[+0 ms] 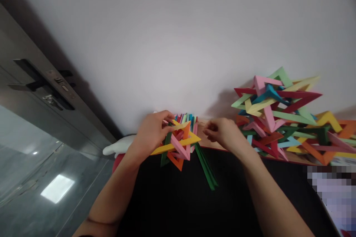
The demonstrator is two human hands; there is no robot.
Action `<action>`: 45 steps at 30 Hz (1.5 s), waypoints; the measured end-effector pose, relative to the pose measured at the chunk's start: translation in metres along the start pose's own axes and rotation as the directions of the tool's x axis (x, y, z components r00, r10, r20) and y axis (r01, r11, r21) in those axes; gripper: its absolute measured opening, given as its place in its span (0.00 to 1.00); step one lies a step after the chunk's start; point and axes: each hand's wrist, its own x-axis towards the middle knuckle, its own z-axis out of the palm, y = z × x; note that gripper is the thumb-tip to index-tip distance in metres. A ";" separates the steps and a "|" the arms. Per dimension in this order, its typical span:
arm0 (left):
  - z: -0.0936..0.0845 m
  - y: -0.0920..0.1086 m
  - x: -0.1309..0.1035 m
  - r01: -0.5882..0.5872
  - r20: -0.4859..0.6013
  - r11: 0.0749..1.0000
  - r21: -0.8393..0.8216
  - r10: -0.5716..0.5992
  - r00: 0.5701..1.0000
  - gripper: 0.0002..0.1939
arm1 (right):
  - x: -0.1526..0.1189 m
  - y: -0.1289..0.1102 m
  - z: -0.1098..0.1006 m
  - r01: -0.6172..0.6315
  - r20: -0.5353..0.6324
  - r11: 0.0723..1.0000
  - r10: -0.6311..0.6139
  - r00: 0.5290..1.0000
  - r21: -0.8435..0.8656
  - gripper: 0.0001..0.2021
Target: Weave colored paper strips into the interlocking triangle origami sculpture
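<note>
My left hand (155,129) is closed, thumb and fingers pinching an interlocked folded-paper star (185,142) of yellow, orange, pink and green pieces. The star hangs just right of the hand, over the near table edge. Apart from it, my right hand (219,131) is raised with its fingers curled together; whether anything small is between them is hidden. Between and behind the hands lies a row of folded paper strips (185,118) in several colours. Two long green strips (207,170) slant down over the black surface below the star.
On the right, several finished-looking paper stars (278,107) are heaped on the wooden table (213,142) against the white wall (178,44). A grey door (41,77) with a black handle stands at left. A white object (119,146) is beside my left forearm. The lower right corner is pixelated.
</note>
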 end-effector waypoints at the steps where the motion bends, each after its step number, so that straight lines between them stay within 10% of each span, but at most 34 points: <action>1: -0.001 -0.002 0.001 0.007 -0.004 1.000 -0.012 -0.007 1.000 0.07 | 0.006 0.009 0.006 -0.011 0.040 1.000 0.012 0.999 -0.029 0.06; 11: -0.014 -0.017 0.012 0.052 0.012 0.989 -0.140 -0.051 0.999 0.10 | 0.013 0.003 0.038 -0.068 0.314 0.994 0.091 0.945 -0.082 0.17; 21: -0.039 -0.014 0.006 0.071 0.206 0.945 -0.321 -0.004 0.979 0.13 | -0.009 -0.019 -0.019 -0.012 -0.071 0.997 0.007 0.997 -0.072 0.03; 24: -0.041 -0.012 0.007 0.093 0.300 0.927 -0.364 0.023 0.954 0.14 | -0.025 -0.031 -0.031 0.079 -0.244 0.997 -0.079 0.967 -0.009 0.15; 34: -0.039 -0.021 0.016 0.127 0.441 0.898 -0.421 0.081 0.894 0.14 | -0.053 -0.028 -0.055 0.282 -0.262 0.852 -0.179 0.948 0.440 0.07; 45: -0.041 -0.043 0.026 0.141 0.439 0.872 -0.469 0.092 0.894 0.16 | -0.032 -0.043 -0.021 0.337 -0.316 0.782 -0.189 0.930 0.525 0.10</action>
